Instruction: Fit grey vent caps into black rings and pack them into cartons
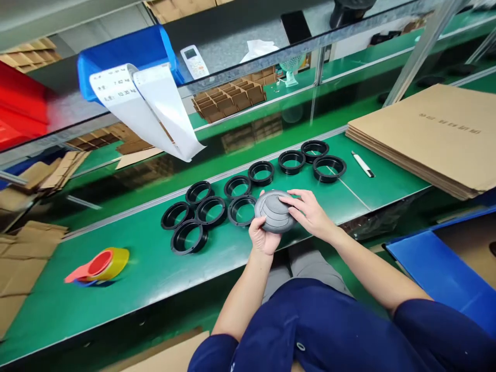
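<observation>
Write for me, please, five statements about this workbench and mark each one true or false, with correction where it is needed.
1. The left hand holds a grey round part. True.
2. The right hand lies flat on the green table. False: the right hand has its fingers on the grey round part.
3. The white pen lies to the left of the black rings. False: it lies to their right, beside the cardboard stack.
4. A yellow and red object lies to the left of the black rings. True.
5. The black rings stand in one tall pile. False: they are spread over the green table.
</observation>
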A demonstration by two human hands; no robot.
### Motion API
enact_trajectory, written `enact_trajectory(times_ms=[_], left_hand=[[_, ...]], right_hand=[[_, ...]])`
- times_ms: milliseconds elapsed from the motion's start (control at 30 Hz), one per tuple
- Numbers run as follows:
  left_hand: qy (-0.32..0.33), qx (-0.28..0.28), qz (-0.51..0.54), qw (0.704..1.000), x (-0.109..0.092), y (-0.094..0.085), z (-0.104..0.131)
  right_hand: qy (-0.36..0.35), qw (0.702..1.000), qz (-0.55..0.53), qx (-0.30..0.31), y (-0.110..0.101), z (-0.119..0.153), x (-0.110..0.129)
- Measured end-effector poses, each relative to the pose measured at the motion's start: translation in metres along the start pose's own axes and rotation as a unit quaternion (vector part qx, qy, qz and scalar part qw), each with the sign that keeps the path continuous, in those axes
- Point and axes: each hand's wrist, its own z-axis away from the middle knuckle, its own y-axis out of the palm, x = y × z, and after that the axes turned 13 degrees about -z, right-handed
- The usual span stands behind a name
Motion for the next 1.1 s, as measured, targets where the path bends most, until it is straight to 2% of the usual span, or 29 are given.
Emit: enact_trajectory(times_ms=[133,300,467,633,867,1100], left_hand=[[0.005,0.002,0.002,1.0,0.007,-0.002,-0.005],[0.001,0.01,-0.014,1.0,0.015,0.001,-0.012],[-0.006,0.009,-0.016,1.0,0.014,0.006,-0.016],[-0.027,0.0,-0.001,1.0,0.014,0.01,-0.022],[-0.061,-0.062,0.032,0.996,0.015,0.014,-0.029],[-0.071,-0.052,0.044,0.995,0.017,0.018,-0.034]], right_hand=[[0.016,1.0,-0.004,-0.009,0.011,-0.002,-0.011],[0.048,0.998,-0.04,-0.011,0.011,-0.007,-0.015],[0.047,0.996,-0.069,-0.029,0.012,-0.001,-0.017],[0.073,0.988,-0.125,-0.049,0.005,0.001,-0.02],[0.143,0.967,-0.2,-0.067,-0.006,0.002,-0.026],[0.132,0.968,-0.197,-0.085,-0.009,0.006,-0.024]])
